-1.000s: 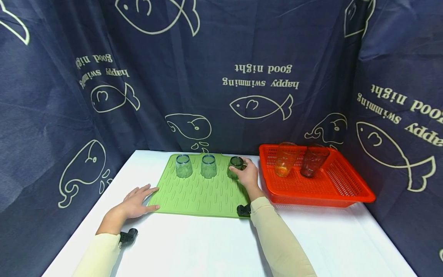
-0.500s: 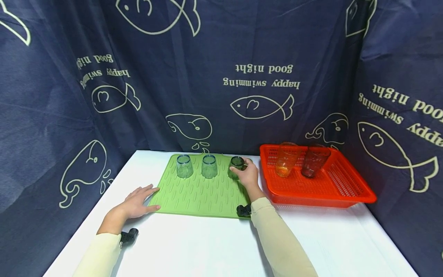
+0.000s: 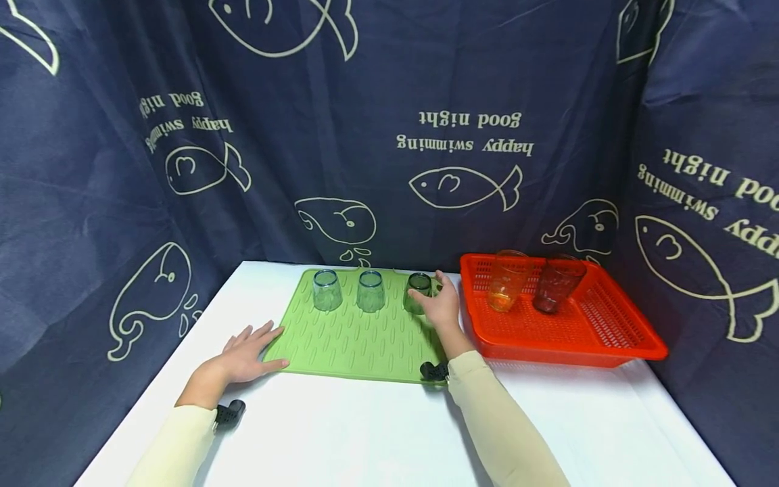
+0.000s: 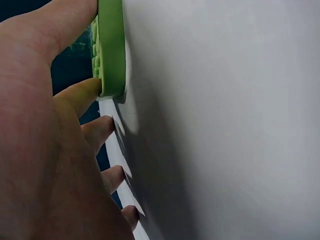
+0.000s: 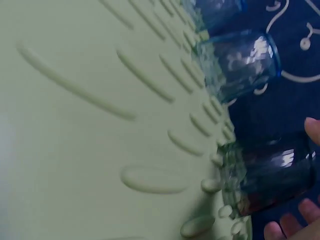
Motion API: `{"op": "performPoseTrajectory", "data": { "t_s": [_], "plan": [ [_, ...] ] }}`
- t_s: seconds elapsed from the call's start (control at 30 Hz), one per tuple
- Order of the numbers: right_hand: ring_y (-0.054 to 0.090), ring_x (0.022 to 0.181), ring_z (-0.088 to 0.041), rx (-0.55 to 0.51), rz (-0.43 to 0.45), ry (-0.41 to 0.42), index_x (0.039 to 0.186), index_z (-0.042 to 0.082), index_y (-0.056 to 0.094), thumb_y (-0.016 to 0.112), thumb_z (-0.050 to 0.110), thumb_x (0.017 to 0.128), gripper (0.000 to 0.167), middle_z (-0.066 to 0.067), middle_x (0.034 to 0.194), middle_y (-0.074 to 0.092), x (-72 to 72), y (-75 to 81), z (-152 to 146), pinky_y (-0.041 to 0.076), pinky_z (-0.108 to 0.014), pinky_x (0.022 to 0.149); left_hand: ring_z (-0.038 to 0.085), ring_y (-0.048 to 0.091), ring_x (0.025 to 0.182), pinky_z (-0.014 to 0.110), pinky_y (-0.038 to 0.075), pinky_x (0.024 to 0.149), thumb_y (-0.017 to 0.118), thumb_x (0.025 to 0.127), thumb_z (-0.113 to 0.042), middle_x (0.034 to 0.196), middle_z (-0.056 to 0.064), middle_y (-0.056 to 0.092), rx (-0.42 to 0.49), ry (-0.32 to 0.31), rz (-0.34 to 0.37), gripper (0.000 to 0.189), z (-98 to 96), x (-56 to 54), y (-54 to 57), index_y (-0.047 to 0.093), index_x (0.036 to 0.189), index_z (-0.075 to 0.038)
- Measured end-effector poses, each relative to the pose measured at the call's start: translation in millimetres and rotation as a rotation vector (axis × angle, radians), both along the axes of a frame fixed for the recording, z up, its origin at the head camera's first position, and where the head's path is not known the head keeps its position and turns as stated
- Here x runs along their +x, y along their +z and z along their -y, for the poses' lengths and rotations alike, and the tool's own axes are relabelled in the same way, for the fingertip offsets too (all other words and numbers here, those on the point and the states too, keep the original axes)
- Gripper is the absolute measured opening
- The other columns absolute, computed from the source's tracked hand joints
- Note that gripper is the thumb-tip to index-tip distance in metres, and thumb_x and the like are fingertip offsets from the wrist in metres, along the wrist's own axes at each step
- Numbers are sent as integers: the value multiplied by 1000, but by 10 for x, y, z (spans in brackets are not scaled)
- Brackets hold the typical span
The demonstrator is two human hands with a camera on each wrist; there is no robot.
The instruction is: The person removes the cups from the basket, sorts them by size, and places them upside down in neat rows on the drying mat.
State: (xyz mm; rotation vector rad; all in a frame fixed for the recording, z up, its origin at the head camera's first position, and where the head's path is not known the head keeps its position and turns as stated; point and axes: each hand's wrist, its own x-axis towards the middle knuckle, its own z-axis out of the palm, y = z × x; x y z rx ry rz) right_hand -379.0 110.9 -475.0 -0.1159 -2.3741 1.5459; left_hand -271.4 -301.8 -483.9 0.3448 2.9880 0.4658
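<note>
A dark grey glass (image 3: 418, 293) stands upright at the back right of the green mat (image 3: 353, 348). My right hand (image 3: 443, 306) is around it with fingers spread; in the right wrist view the thumb (image 5: 313, 130) lies near the rim and the fingertips (image 5: 280, 229) sit apart from the glass wall. Two pale blue-green glasses, a left one (image 3: 327, 291) and a middle one (image 3: 370, 292), stand in line with it. At the mat's front left corner my left hand (image 3: 245, 358) lies with straight, spread fingers, thumb and index finger touching the mat.
Right of the mat is a red plastic basket (image 3: 566, 352). Inside it lean an amber glass (image 3: 506, 281) and a dark red glass (image 3: 556, 284). A dark blue curtain (image 3: 341, 135) closes off the back and sides of the white table (image 3: 341, 433).
My right hand has loosened, its fingers spreading away from the dark grey glass, which stays in place on the mat. The left hand keeps its place. The head view has shifted slightly.
</note>
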Motion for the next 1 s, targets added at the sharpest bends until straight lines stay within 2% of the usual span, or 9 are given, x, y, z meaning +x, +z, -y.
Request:
{"op": "performPoseTrajectory", "data": {
  "t_s": [0.23,0.43,0.67,0.87,1.0],
  "plan": [
    [46,141,-38,-9,-65,-1,156,6,39,85,32,85,89,-15,157,46,243,76,32,42,-52,117,61,16,150,81,12,116,66,91,-61,166,26,27,12,-6,24,90,-24,-2,52,39,157,-6],
    [43,144,-38,-68,-93,82,155,4,38,84,27,86,87,-18,157,43,503,126,8,41,-54,118,60,18,150,80,14,116,65,90,-64,165,26,27,2,-1,24,92,-41,-27,36,39,157,-6],
    [47,142,-36,-143,-146,210,151,6,46,85,16,85,78,-16,155,48,845,239,-117,44,-53,116,61,19,149,81,15,116,65,89,-65,165,26,29,-3,5,13,93,-41,-34,42,40,157,-7],
    [62,127,-23,-211,-259,309,139,4,59,83,4,84,60,-12,141,61,1065,352,-345,53,-44,108,60,18,149,80,15,116,66,89,-66,165,25,28,3,13,23,93,-33,-34,24,40,157,-7],
    [70,110,-11,-217,-307,288,131,0,64,81,0,85,49,-10,126,69,1142,412,-552,59,-28,97,61,18,149,81,14,115,66,89,-66,165,26,28,9,16,25,94,-30,-29,10,40,157,-7]
  ]
}}
